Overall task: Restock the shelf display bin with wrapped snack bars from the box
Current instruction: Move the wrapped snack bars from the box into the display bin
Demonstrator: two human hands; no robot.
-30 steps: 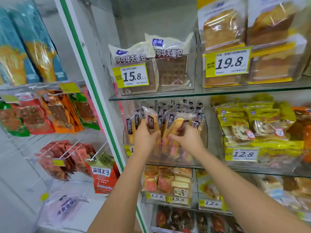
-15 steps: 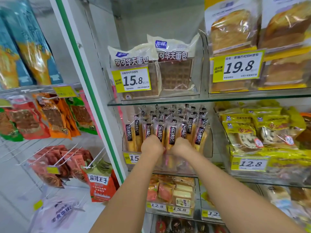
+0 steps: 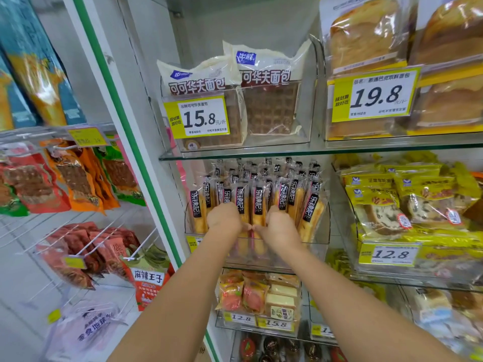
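wrapped snack bars point(image 3: 257, 202) stand upright in the clear display bin point(image 3: 317, 240). left grip point(image 3: 224, 218) and right grip point(image 3: 281, 226) sit side by side at the front row, fingers hidden among the bars; whether either is clamped cannot be told. seat each bar upright, label forward, rows even.

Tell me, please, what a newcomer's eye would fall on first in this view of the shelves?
The eye goes first to the left hand and right hand, together at centre, reaching into the upright wrapped snack bars packed in the clear display bin. Next come two bold yellow price tags above: the 15.8 tag on the waffle bread, the 19.8 tag on the loaves further right.
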